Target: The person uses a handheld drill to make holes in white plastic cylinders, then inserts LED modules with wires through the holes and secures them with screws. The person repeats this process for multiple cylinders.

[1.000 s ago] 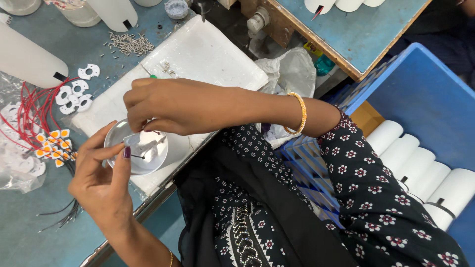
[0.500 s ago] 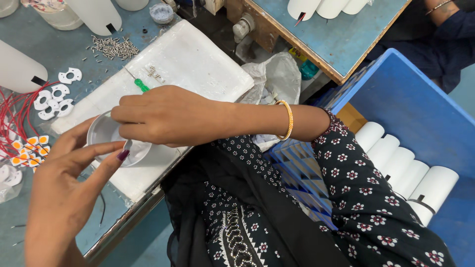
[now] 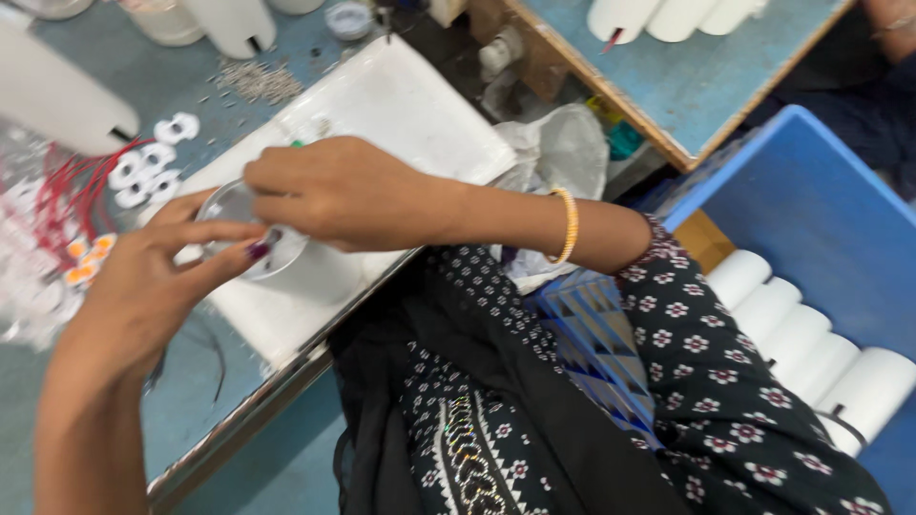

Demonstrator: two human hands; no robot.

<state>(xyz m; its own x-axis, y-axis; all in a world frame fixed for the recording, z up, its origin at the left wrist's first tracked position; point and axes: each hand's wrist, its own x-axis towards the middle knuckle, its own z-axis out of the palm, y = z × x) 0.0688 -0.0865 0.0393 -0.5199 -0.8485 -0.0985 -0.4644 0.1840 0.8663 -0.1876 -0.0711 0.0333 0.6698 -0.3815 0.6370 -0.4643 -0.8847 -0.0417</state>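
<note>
- The left hand (image 3: 143, 296) is pinching a round clear disc (image 3: 250, 238) by its rim, grip clenched on it, over the white tray (image 3: 401, 105).
- The right hand (image 3: 334, 191) is resting on the disc's top edge, fingers curled; its grip: cannot tell.
- White cylinders (image 3: 811, 343) are lying in the blue bin (image 3: 821, 210).

A grey-blue tabletop (image 3: 277, 448) with a metal edge fills the left; a second, wood-edged blue tabletop (image 3: 706, 76) stands beyond, under even light.
</note>
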